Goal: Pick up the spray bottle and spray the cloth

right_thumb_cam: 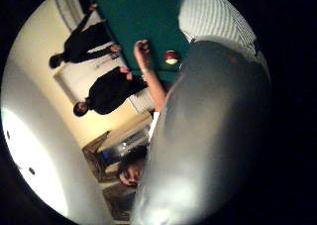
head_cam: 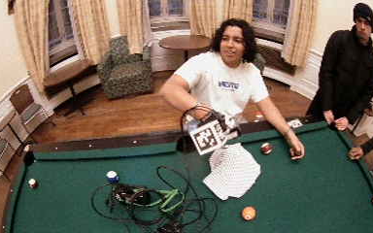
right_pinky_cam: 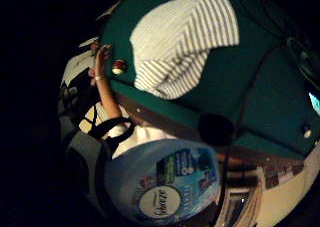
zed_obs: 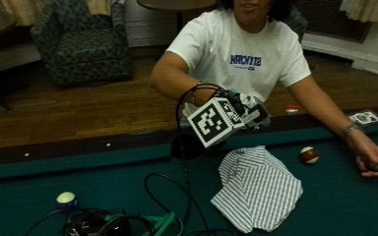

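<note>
My gloved right hand (zed_obs: 251, 112) is raised above the near rail of the pool table (zed_obs: 346, 211) and grips the spray bottle. The bottle's blue labelled body (right_pinky_cam: 165, 187) fills much of the little finger side palm view. Its grey side (right_thumb_cam: 213, 136) looms close in the thumb side palm view. In the outside view the bottle is hidden behind the hand. The striped white cloth (zed_obs: 258, 189) lies crumpled on the green felt just beyond and below the hand; the little finger side palm view shows the cloth (right_pinky_cam: 180, 42) too.
The person's bare left hand (zed_obs: 371, 164) rests on the felt around a dark ball. A red and white ball (zed_obs: 309, 155) lies beside the cloth. A side pocket (zed_obs: 186, 146) sits under the hand. Cables and gear (zed_obs: 117, 223) and a pale ball (zed_obs: 66, 197) lie to the left.
</note>
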Motion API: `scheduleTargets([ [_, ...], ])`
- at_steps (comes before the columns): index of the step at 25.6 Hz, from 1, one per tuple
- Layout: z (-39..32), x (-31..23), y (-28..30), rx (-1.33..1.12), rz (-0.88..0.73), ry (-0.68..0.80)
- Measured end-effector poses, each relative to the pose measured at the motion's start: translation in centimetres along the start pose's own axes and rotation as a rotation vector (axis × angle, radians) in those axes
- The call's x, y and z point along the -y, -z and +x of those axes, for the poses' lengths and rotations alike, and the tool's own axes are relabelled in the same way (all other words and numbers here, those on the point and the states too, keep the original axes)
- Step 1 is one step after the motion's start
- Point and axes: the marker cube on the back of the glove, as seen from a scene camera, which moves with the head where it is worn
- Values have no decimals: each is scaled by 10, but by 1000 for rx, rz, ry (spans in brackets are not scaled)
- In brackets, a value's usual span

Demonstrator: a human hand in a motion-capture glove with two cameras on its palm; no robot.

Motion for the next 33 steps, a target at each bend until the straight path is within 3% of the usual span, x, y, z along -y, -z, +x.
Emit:
scheduleTargets([
  [7,-45,-7,-1,155,183,355],
  [14,-89,6,-28,253,267,560],
  [21,-113,49,-58,272,449,633],
  [33,-124,164,-127,336,525,630],
])
